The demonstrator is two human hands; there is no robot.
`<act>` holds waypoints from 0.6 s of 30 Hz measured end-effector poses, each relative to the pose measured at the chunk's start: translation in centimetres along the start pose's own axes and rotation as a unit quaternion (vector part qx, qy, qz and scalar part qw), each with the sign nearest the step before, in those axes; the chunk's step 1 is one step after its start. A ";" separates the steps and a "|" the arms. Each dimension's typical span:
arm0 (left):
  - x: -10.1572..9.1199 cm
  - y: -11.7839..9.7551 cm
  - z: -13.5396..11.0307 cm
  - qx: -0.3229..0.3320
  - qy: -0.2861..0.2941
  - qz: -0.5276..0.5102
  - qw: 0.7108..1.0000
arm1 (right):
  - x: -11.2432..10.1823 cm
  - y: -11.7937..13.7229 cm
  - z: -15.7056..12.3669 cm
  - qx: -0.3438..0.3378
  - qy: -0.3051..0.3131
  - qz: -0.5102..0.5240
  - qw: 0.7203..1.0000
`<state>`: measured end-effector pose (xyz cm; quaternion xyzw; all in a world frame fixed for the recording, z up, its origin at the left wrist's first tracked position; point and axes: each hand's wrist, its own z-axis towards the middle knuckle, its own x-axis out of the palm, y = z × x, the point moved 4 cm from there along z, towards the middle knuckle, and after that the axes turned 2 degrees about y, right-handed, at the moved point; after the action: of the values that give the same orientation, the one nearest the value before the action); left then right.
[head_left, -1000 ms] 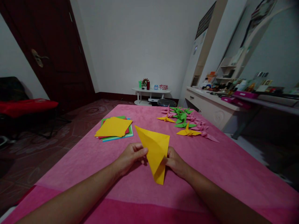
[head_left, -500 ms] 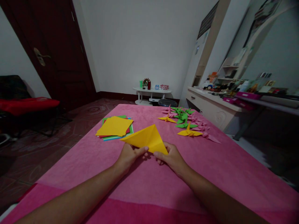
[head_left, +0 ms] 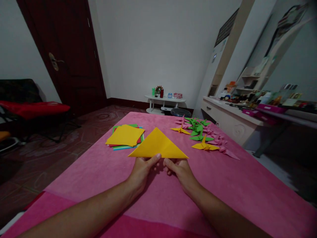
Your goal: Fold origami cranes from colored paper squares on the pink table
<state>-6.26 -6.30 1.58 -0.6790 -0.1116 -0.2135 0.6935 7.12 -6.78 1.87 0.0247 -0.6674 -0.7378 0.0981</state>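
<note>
Folded sheet over desk, near middle. Left fingers at sheet's near edge, just left of right fingers. Paper stack on desk, left and slightly far of sheet. Paper cranes clustered on desk, far right. Stand beyond desk's far end, before wall. Door far left; chair left of desk, nearer than door. Dresser right of desk, bottles on top.

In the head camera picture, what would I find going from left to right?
Red chair → paper stack → yellow triangle → paper birds → pink boxes.
</note>
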 end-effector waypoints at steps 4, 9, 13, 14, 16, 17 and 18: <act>0.5 0.1 -0.2 -0.006 0.034 0.010 0.999 | 1.8 -0.4 0.7 -0.035 -0.015 -0.006 0.999; 0.4 0.4 0.0 -0.005 0.057 0.014 0.998 | 1.7 -1.0 0.9 -0.053 -0.032 0.009 0.998; 0.1 0.0 0.0 0.019 0.017 0.032 0.999 | 0.8 -0.9 0.7 -0.061 -0.063 0.039 0.995; -0.1 -0.3 0.0 0.024 0.002 0.044 0.999 | 0.6 -0.9 0.7 -0.061 -0.071 0.045 0.995; -0.6 -0.8 0.1 0.028 -0.028 0.080 0.996 | 0.2 -0.7 0.7 -0.062 -0.079 0.052 0.994; -0.8 -1.0 0.2 0.027 -0.042 0.098 0.994 | 0.1 -0.6 0.7 -0.062 -0.079 0.051 0.994; -1.1 -1.2 0.3 0.026 -0.053 0.115 0.992 | -0.1 -0.6 0.7 -0.063 -0.080 0.051 0.994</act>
<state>-7.75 -5.79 2.15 -0.6791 -0.0753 -0.0931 0.7242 7.02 -6.05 1.39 -0.0745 -0.6258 -0.7719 0.0833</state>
